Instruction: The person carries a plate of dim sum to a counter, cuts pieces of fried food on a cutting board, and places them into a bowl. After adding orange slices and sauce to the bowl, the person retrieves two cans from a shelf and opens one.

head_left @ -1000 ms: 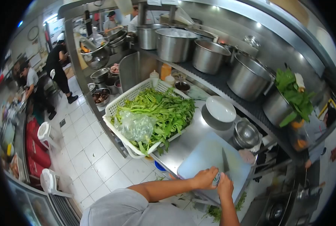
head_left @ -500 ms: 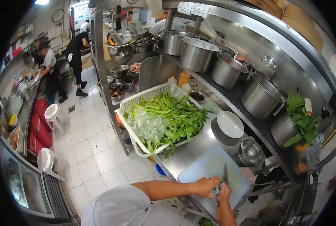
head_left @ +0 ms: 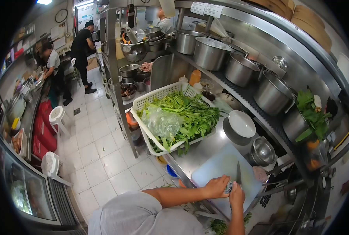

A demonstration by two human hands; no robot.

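Observation:
Over the cutting board point(head_left: 211, 167), both my hands are close together. My left hand point(head_left: 217, 187) is closed around a small round can point(head_left: 228, 187), its end showing between my hands. Right against the can is my right hand point(head_left: 236, 196), its fingers curled around the handle end of a knife point(head_left: 238, 172). The knife's blade points away from me over the board, and its handle is hidden by the fingers.
A white basket point(head_left: 146, 131) of leafy greens point(head_left: 198, 117) with a plastic bag stands beyond the board. A white bowl point(head_left: 242, 123) and metal strainer point(head_left: 263, 151) sit to the right. Large pots point(head_left: 211, 55) line the shelf. Two people work at far left.
The view has shifted, so the board and hands appear slightly higher and farther right. My hands keep nearly the same hold. The far person in black has changed posture.

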